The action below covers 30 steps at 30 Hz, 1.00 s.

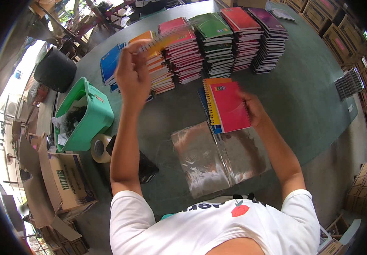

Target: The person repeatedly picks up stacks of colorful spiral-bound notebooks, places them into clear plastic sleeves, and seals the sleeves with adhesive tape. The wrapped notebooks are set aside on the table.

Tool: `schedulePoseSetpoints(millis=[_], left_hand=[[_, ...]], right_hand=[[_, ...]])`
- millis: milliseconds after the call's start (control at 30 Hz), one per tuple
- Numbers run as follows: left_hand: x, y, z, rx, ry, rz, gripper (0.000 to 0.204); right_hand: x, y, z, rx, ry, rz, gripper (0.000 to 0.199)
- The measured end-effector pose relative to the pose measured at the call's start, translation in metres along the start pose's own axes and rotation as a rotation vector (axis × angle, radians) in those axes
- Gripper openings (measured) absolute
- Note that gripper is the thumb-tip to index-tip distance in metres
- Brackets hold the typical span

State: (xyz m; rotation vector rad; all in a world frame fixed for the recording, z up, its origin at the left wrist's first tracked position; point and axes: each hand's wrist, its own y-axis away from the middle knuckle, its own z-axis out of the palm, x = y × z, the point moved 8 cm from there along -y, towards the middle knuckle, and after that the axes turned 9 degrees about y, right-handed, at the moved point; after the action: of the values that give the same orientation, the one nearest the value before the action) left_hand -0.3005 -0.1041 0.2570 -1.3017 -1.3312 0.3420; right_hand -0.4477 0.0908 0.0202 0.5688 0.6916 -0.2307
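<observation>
White T-shirt shoulders (217, 225) fill the bottom edge, with both bare forearms reaching out over a grey-green table (306, 102). Just beyond the chest lie clear plastic sleeves (217, 157), shiny and flat on the tabletop. At their far edge sits a small pile of spiral notebooks, a pink notebook (231, 106) on top of orange and blue ones; the right hand (253, 109) rests against its right edge, fingers curled on the cover. The left hand (133, 72) is raised above the table, closed around the end of an orange spiral notebook (166, 40) (blurred, so its tilt is hard to read). Behind it run stacks of notebooks (217, 46) in orange, pink, green, red and purple. To the left stand a green plastic bin (94, 114) and a roll of tape (100, 148), with cardboard boxes (64, 178) on the floor.
</observation>
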Motion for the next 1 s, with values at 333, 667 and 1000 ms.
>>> schedulePoseSetpoints(millis=[333,667,1000], left_hand=[[0.012,0.093,0.142,-0.9,0.671,-0.101,0.035],[-0.095,-0.016,0.097,-0.456,-0.668,0.117,0.026],[0.056,0.062,0.182,-1.087,0.384,0.267,0.036]], right_hand=[[0.011,0.037,0.017,-0.329,0.136,0.005,0.053],[0.014,0.038,-0.032,-0.093,0.103,0.049,0.049],[-0.011,0.054,-0.019,-0.254,-0.263,-0.006,0.052]])
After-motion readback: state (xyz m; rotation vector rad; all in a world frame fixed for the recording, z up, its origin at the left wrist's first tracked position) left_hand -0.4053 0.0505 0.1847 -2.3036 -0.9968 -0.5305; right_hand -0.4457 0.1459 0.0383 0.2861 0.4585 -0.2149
